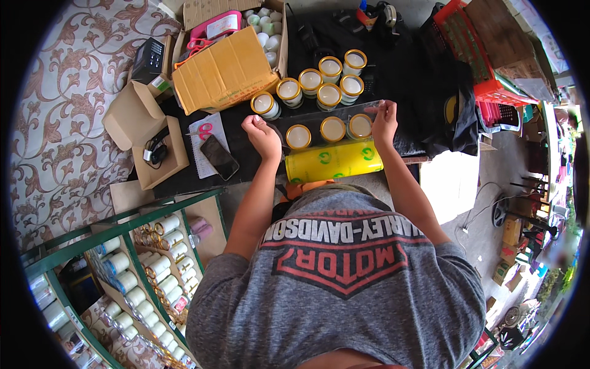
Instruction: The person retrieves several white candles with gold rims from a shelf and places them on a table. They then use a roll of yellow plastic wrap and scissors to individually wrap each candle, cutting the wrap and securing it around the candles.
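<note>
Grip clamped: left hand (264, 138) and right hand (385, 126) on clear film (314, 118), far edge near candle jars (329, 95), little room ahead

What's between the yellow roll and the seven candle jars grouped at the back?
In the head view, three gold-rimmed candle jars stand in a row between the yellow roll and the seven jars, with what looks like clear film.

Lone fisheye view, head-worn; looks steeply down, close and wide, over grey fabric T-shirt (335, 320) onto flat black-covered tabletop (249, 161).
</note>
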The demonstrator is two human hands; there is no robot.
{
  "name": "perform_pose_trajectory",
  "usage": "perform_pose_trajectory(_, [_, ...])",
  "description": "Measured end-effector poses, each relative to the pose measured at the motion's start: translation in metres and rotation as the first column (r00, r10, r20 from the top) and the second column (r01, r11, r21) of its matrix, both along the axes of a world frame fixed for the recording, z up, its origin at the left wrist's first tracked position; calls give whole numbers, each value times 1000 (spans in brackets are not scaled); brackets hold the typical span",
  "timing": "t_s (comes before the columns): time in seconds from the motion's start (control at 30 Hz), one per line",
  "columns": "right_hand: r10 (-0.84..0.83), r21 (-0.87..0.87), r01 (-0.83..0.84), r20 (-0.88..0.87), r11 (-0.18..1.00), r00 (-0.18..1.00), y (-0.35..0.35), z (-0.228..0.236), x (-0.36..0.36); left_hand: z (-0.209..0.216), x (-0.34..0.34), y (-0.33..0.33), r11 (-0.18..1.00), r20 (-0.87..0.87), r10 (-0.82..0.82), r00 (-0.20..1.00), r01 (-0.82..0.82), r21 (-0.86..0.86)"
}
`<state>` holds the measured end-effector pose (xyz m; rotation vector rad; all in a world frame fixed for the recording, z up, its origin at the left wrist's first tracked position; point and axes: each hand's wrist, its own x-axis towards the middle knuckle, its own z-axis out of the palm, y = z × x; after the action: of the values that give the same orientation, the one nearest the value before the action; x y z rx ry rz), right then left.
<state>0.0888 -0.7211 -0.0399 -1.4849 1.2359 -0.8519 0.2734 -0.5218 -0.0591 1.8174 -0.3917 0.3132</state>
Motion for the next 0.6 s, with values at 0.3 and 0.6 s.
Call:
perform_pose_trajectory(0.3, [119,537,-135,64,833,991,-30,-11,-10,-19,1,0,965,-235,-38,971,97,245])
perform_pose_trajectory(0.6, [126,701,-149,85,698,988,-30,-55,-23,-56,10,7,950,-970,-148,191,299,-86])
